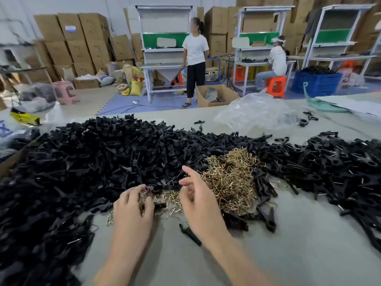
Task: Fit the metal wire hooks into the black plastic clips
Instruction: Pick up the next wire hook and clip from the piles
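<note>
While both hands hang low over the surface [299, 234], the left hand [133, 207] has its fingers [142, 190] curled down around a small bunch of metal wire hooks [231, 182]. The main heap of these lies just beyond and to the right of the right fingertips. The right hand [201, 203] is blurred, its fingers spread and loosely bent above scattered hooks. Black plastic clips [103, 157] are heaped in a broad band beyond both sets of fingers and far out to either side. One loose clip [190, 234] lies nearer than the fingers, beside the right wrist. A crumpled clear plastic bag [255, 112] sits well beyond the fingers.
</note>
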Demonstrator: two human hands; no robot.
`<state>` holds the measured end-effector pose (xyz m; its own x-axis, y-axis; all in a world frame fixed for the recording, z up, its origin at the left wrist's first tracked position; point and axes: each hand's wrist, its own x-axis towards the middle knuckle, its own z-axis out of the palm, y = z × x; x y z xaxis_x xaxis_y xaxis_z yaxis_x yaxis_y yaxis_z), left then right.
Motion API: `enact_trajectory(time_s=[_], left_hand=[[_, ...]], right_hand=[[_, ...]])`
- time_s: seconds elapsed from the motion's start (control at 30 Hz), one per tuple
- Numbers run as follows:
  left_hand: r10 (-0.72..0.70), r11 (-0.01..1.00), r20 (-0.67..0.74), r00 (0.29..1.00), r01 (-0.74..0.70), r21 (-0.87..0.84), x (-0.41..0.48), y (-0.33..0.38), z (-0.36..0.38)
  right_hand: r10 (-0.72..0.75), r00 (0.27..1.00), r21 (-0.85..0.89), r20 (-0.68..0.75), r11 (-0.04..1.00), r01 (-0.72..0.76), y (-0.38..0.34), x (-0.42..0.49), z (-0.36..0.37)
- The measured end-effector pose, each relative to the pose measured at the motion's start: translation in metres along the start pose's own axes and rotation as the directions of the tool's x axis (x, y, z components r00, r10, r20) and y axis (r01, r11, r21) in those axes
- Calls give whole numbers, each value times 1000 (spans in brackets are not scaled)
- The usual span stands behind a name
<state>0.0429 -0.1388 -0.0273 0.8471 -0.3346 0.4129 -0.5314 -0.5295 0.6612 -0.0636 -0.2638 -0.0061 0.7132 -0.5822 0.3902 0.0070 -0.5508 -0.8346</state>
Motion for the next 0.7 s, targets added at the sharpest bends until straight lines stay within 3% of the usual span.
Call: enact_trajectory(time_s=[0.17,0.27,0.37,0.6,0.7], left_hand=[[-55,946,5,998,51,321,14,-11,4],[-110,929,-15,994,109,352,21,-17,2],[-81,907,-7,997,76,414,23,-20,-3],[-28,955,-79,996,50,293,27,-29,-18],[-40,961,-42,998,50,272,29,-28,-18]], right_hand=[[55,992,-29,111,998,-52,13,3,13],[106,989,38,105,993,-110,18,4,9],[117,987,68,109,990,-124,18,4,8],[117,985,68,124,990,-126,19,5,8],[114,985,67,127,990,-124,20,5,9]])
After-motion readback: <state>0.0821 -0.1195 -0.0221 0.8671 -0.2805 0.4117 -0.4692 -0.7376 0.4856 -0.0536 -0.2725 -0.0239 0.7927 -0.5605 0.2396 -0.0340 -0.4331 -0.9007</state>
